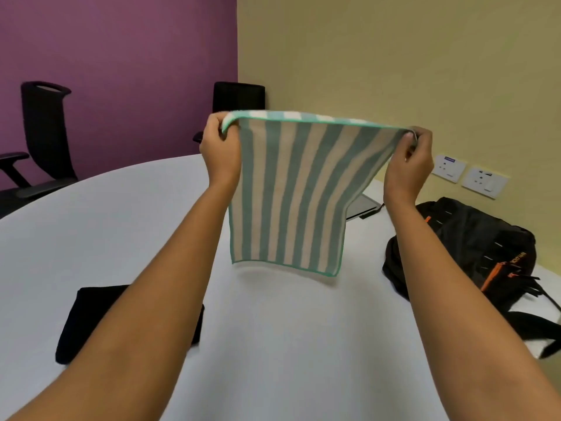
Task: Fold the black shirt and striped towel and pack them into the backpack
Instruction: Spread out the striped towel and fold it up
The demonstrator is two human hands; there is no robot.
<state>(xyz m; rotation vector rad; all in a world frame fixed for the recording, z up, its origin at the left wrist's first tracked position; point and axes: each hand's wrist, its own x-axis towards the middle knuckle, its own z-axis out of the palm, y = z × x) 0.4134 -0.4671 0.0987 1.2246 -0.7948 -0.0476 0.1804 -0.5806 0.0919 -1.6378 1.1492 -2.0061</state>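
Note:
The green-and-white striped towel (288, 192) hangs in the air above the white table (106, 232), folded over along its top edge. My left hand (220, 147) pinches its top left corner and my right hand (409, 159) pinches its top right corner. The black shirt (91, 314) lies folded into a rectangle on the table at the lower left, partly hidden by my left forearm. The black backpack (473, 244) with orange trim lies on the table at the right, beyond my right forearm.
A grey laptop-like object (361, 206) rests on the table behind the towel. Two black office chairs (45, 132) stand at the far side by the purple wall. Wall sockets (482, 180) are on the yellow wall at right.

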